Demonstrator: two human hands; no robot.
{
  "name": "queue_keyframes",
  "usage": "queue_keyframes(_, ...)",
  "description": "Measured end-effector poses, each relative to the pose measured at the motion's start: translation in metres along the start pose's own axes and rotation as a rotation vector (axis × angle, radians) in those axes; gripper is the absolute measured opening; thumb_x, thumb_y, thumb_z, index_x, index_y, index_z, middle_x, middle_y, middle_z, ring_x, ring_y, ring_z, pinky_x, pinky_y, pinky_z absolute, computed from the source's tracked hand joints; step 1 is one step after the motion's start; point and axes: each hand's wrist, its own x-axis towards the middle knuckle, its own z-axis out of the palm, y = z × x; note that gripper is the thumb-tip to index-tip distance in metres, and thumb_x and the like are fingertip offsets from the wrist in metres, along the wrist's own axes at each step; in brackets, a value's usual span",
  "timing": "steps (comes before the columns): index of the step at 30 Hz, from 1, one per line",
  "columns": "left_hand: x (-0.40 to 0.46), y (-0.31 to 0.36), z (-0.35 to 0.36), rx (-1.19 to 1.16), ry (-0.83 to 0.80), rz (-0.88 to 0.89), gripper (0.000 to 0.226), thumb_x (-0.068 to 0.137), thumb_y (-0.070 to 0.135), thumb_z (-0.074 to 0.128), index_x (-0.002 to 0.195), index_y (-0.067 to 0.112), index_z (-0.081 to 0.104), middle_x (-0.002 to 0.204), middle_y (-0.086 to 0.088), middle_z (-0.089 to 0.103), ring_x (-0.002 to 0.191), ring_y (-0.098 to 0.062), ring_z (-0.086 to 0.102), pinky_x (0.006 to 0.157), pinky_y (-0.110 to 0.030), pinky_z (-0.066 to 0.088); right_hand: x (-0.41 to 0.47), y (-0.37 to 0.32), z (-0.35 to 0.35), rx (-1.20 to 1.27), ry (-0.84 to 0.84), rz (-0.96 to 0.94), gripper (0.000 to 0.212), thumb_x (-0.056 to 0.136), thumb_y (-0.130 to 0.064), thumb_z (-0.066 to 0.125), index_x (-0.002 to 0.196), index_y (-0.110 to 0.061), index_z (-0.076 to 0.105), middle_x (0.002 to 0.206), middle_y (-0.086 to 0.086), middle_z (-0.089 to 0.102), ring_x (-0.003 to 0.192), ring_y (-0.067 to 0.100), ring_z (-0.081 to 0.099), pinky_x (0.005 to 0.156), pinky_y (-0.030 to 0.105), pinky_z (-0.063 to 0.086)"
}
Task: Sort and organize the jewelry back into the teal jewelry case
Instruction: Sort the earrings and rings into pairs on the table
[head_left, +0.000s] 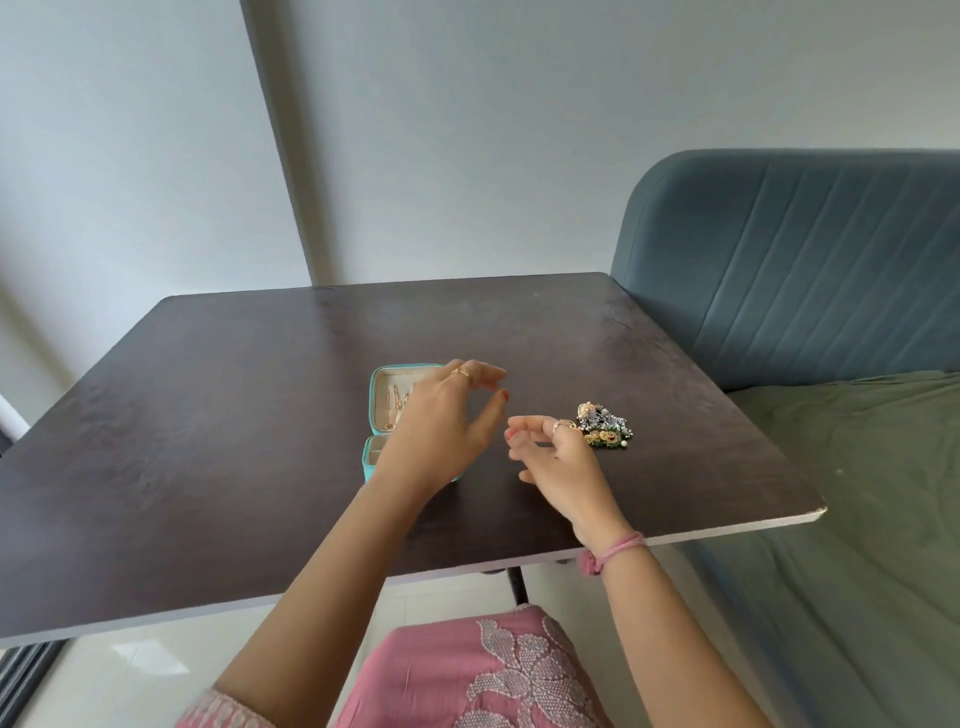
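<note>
The teal jewelry case (382, 387) lies open on the dark table (234, 415), its cream lining showing thin gold pieces in the lid half. My left hand (447, 421) hovers over the case with spread, relaxed fingers and covers most of its right side. My right hand (558, 460) floats just right of it, fingers loosely curled, holding nothing that I can see. A small pile of jewelry (605, 425), silver, gold and green with a pearl, lies on the table just beyond my right hand.
A blue-grey upholstered headboard (805, 270) and a bed with a green sheet (857, 519) stand along the table's right side. Plain walls rise behind the table. My pink embroidered clothing (493, 675) shows below the table's front edge.
</note>
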Motion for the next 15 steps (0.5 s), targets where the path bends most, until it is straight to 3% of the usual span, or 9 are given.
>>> queue_keyframes(3, 0.014, 0.007, 0.018, -0.037, -0.074, -0.013, 0.02, 0.089, 0.017, 0.061, 0.107, 0.012, 0.068, 0.092, -0.001, 0.07, 0.084, -0.009, 0.062, 0.082, -0.009, 0.04, 0.011, 0.0, -0.032, 0.008, 0.067, -0.009, 0.014, 0.093, -0.018, 0.058, 0.104, -0.015, 0.066, 0.092, 0.002, 0.069, 0.079, 0.013, 0.068, 0.058, 0.017, 0.05)
queue_keyframes(5, 0.023, 0.012, 0.031, -0.048, -0.149, -0.07, 0.023, 0.089, 0.018, 0.059, 0.11, 0.011, 0.066, 0.091, -0.001, 0.07, 0.084, -0.013, 0.063, 0.081, -0.015, 0.042, 0.023, 0.003, -0.055, -0.046, 0.131, -0.036, 0.014, 0.093, -0.014, 0.058, 0.102, -0.014, 0.068, 0.088, 0.002, 0.07, 0.07, 0.006, 0.066, 0.055, 0.012, 0.045)
queue_keyframes(9, 0.042, 0.015, 0.063, -0.033, -0.264, -0.22, 0.026, 0.09, 0.018, 0.055, 0.112, 0.01, 0.065, 0.1, -0.004, 0.07, 0.097, -0.017, 0.062, 0.073, -0.01, 0.035, 0.048, 0.007, -0.093, -0.296, 0.185, -0.128, 0.017, 0.092, -0.008, 0.057, 0.101, -0.013, 0.071, 0.084, -0.002, 0.071, 0.069, 0.008, 0.064, 0.071, 0.024, 0.051)
queue_keyframes(11, 0.051, 0.015, 0.078, -0.021, -0.288, -0.268, 0.026, 0.089, 0.014, 0.053, 0.11, 0.008, 0.067, 0.105, -0.006, 0.069, 0.1, -0.019, 0.06, 0.071, -0.008, 0.032, 0.059, 0.005, -0.105, -0.5, 0.154, -0.176, 0.02, 0.092, -0.009, 0.057, 0.104, -0.016, 0.072, 0.093, -0.003, 0.072, 0.08, 0.006, 0.063, 0.08, 0.021, 0.048)
queue_keyframes(15, 0.065, 0.011, 0.104, 0.047, -0.374, -0.375, 0.025, 0.085, 0.01, 0.049, 0.092, 0.0, 0.071, 0.09, -0.013, 0.069, 0.086, -0.025, 0.058, 0.072, -0.025, 0.044, 0.077, 0.002, -0.111, -0.814, -0.055, -0.239, 0.028, 0.096, -0.008, 0.051, 0.114, -0.017, 0.069, 0.115, -0.001, 0.065, 0.107, 0.013, 0.059, 0.095, 0.023, 0.043)
